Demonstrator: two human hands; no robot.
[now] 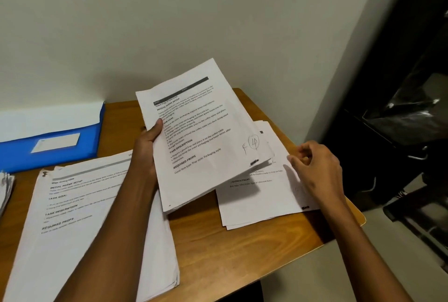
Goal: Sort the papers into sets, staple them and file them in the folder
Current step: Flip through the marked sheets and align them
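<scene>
A large paper stack (101, 224) lies nearest on the wooden desk (242, 250), a smaller pile (261, 197) to its right, a blue folder (52, 141) farther back by the wall. Left hand (148, 146): grip pinching a raised sheaf of printed pages (196, 132). Right hand (315, 168): fingers loosely curled, resting on the smaller pile.

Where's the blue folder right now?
In the head view, the blue folder lies at the far left of the wooden table, against the wall, behind the big paper stack.
</scene>
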